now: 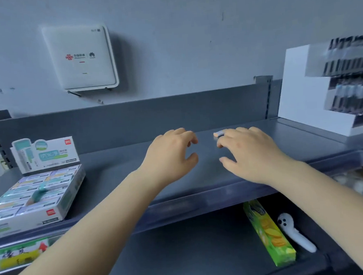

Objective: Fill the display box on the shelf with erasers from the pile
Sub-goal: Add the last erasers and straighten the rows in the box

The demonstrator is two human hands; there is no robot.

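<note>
Lower shelf [204, 252], nearest: green snack box [269, 234] lying lengthwise, white handheld gadget [294, 232] just right of it. Both bare forearms reach up over the edge of the upper shelf [304, 138]. Left hand [169, 157] palm down above the bare middle of the shelf, fingers curled loosely, thumb apart, nothing in it. Right hand [249, 154] palm down beside it, fingers spread a bit; a small pale eraser [218, 133] sits at the index and middle fingertips, looks lightly pinched but blurry, grip not certain. Display box [37, 193] at the left end of the upper shelf, tilted toward the camera, rows of wrapped erasers filling it, one teal piece lying loose across the top, its printed lid flap standing upright behind. No pile visible. Far right: white stepped rack [313, 91] holding dark blurred items. Behind, grey wall with a white router [80, 58] mounted above the shelf back panel.
</note>
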